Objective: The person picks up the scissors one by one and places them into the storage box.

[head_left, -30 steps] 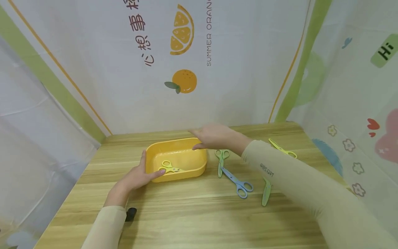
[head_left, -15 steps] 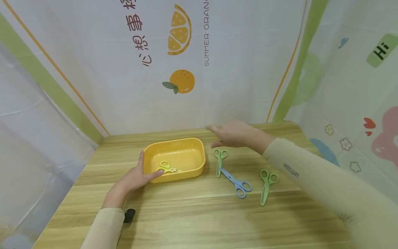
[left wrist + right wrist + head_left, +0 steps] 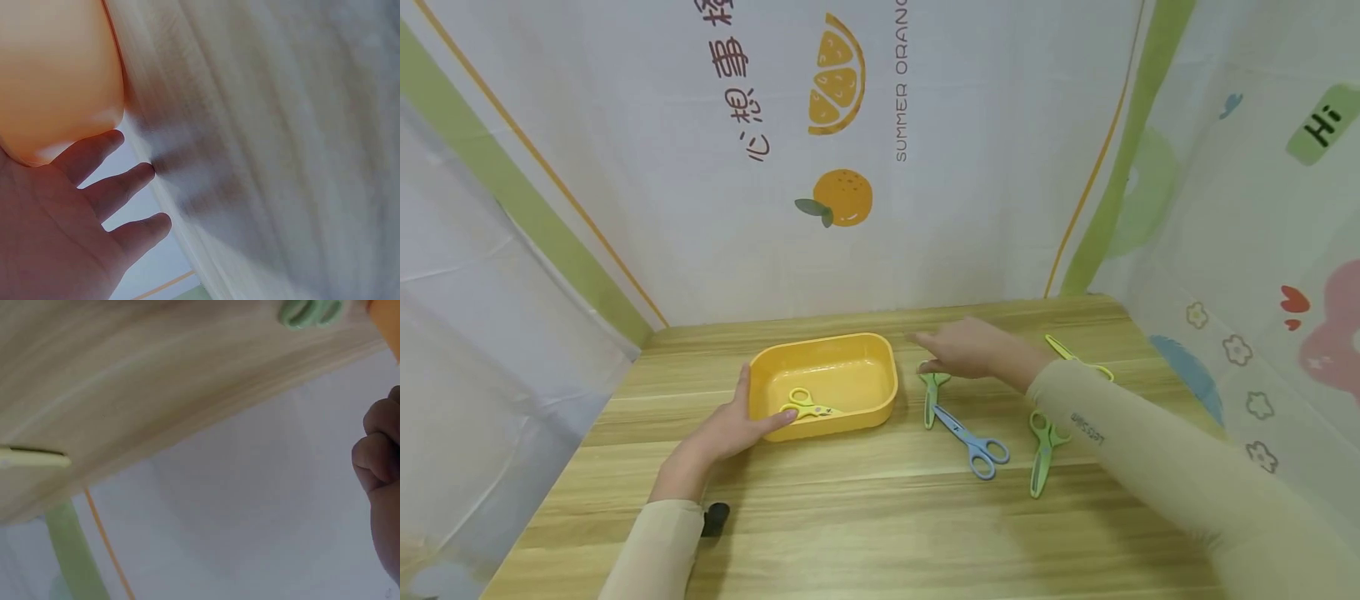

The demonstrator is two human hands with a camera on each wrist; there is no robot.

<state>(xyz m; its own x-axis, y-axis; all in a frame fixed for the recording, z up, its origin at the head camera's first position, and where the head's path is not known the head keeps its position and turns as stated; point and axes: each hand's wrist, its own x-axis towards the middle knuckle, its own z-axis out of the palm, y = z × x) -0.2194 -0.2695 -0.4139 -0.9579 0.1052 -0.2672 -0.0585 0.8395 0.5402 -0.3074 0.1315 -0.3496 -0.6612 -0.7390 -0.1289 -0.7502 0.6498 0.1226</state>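
Observation:
In the head view my left hand (image 3: 730, 427) grips the left corner of a yellow plastic bin (image 3: 842, 427), thumb over the front rim and fingers along the outer wall. Inside the bin lies a pair of yellow scissors (image 3: 805, 404). My right hand (image 3: 967, 347) hovers over the handles of green scissors (image 3: 932, 398) beside the bin, index finger and thumb apart and nothing visible between them. In the right wrist view, those green handles show at the top, apart from the hand (image 3: 384, 450), whose other fingers are bent. Blue scissors (image 3: 972, 442) lie with their tip against the green pair.
Another green pair of scissors (image 3: 1041, 458) lies to the right, partly near the right sleeve. Yellow-green scissors (image 3: 1060, 347) lie farther back, partly covered by the forearm. A small black object (image 3: 716, 518) is by the left wrist. A printed curtain (image 3: 970, 208) stands behind the table.
My right hand has moved from over the bin's right end to the right, then lowered toward the green scissors' handles. The left hand stays on the bin.

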